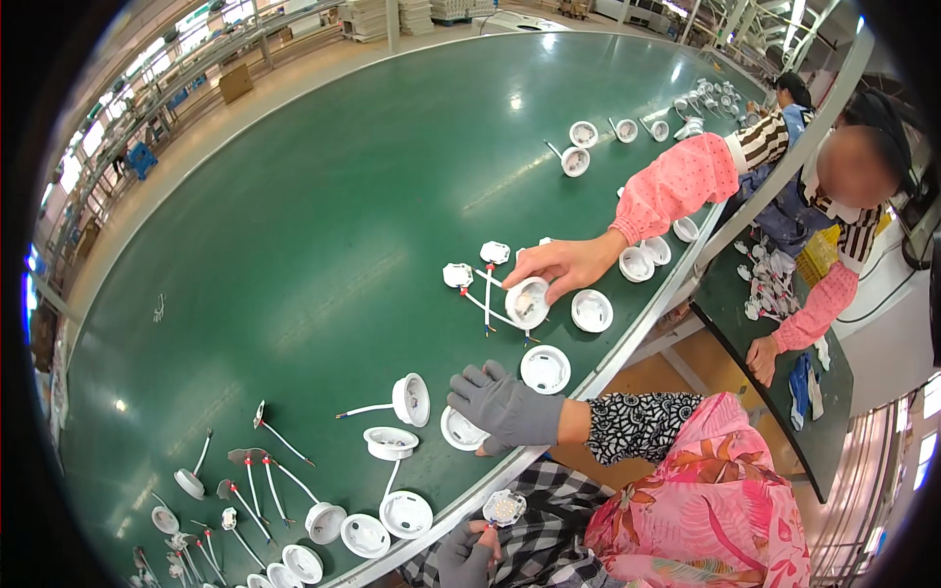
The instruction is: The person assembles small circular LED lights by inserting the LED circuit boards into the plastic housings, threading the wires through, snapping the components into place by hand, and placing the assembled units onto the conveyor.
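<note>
Your gloved right hand (505, 404) lies spread over the white round housing (459, 429) at the belt edge, while your left hand (467, 551), nearer you, pinches the LED disc (504, 507).

- The gloved right hand (505, 404) lies flat over a white round lamp housing (459, 431) on the green conveyor belt (323, 225).
- The gloved left hand (467, 554) grips a small disc (504, 507), probably an LED module, at the belt edge.
- A co-worker's bare hand (564, 265) tilts another white housing (526, 302).
</note>
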